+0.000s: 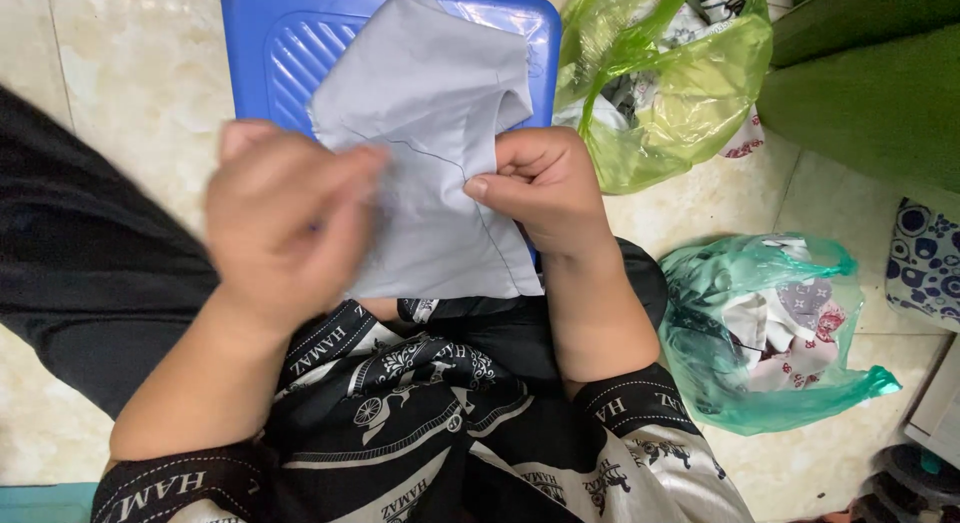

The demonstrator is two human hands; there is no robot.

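Observation:
A pale grey piece of cloth (430,113) with a thin dark line drawn across it is held up in front of me, over a blue plastic stool (290,43). My right hand (540,178) is closed on the cloth's right edge, thumb pressed against the fabric. At the cloth's left edge my left hand (285,223) is blurred, its fingers pinched together against the fabric; whether it holds anything small I cannot tell. Below both hands lies my lap in black and white patterned clothing (420,413).
A light green plastic bag (690,93) with cloth scraps sits at the upper right on the tiled floor. A teal plastic bag (770,333) of fabric pieces lies to my right. Green upholstery (880,93) and a blue dotted cloth (925,263) are at far right.

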